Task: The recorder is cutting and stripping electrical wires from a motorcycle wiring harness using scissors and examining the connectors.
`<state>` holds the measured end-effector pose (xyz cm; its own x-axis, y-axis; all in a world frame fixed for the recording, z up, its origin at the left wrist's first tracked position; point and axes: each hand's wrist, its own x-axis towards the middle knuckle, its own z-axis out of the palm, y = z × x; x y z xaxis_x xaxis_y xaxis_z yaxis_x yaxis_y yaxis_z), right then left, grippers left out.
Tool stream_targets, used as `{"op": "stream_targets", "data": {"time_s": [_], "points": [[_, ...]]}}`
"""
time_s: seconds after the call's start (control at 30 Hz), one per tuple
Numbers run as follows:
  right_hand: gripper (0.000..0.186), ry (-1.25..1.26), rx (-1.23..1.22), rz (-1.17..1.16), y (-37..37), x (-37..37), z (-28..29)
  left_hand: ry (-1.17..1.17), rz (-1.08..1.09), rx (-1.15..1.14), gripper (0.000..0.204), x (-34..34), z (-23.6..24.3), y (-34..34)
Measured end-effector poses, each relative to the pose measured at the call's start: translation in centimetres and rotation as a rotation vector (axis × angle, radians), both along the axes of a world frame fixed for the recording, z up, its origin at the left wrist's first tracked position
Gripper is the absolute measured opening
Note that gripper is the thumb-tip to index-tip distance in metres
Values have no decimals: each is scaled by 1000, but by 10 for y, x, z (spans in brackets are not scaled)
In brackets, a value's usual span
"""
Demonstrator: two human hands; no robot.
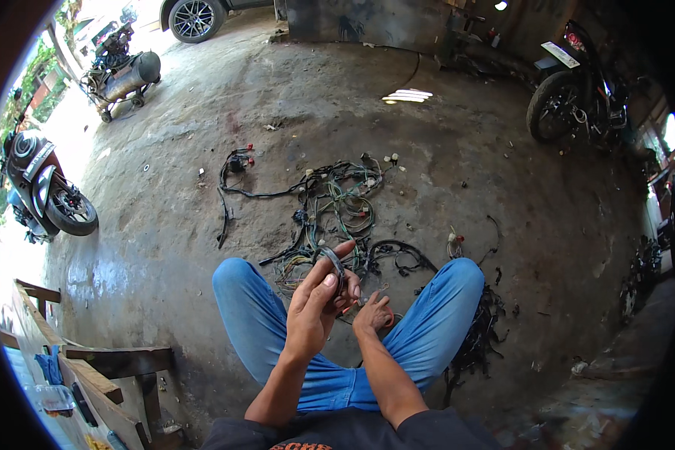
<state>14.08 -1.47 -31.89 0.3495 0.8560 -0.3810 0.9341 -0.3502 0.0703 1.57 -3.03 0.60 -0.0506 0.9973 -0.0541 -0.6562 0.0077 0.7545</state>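
Note:
Raised between my knees, my left hand (316, 300) is closed around a glossy black curved strip (331, 259), which bends over the index finger. Whether this is tape or sleeved cable is not clear. Lower and to its right, my right hand (372, 315) curls its fingers at a small tool with an orange handle (389, 320), which looks like scissors; the hand hides most of it. On the floor just beyond both hands lies a tangled wiring harness (349, 206) with black-wrapped branches, loose coloured wires and several connectors.
Black scraps (481, 326) lie beside my right knee. A wooden bench (116, 360) stands at the near left. Motorcycles stand at left (49, 187) and far right (570, 97). An air compressor (127, 77) and a car wheel (195, 20) are at the back left.

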Motion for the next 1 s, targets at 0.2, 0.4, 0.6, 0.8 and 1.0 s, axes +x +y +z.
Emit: {"op": "stream_targets", "data": {"time_s": [0.2,0.4,0.6,0.8,1.0], "points": [[54,75,183,-34,-1,5,-3,2,47,1,58,6,9,-4],[51,121,352,-140,26,15,56,14,34,-2,53,-3,3,-10],[39,96,813,-10,49,32,92,23,122,-33,45,-19,-1,-8],[22,227,798,-69,123,62,96,113,224,-20,31,-48,-14,-9],[27,131,249,-43,187,84,103,56,206,-8,28,-42,-8,-14]]}}
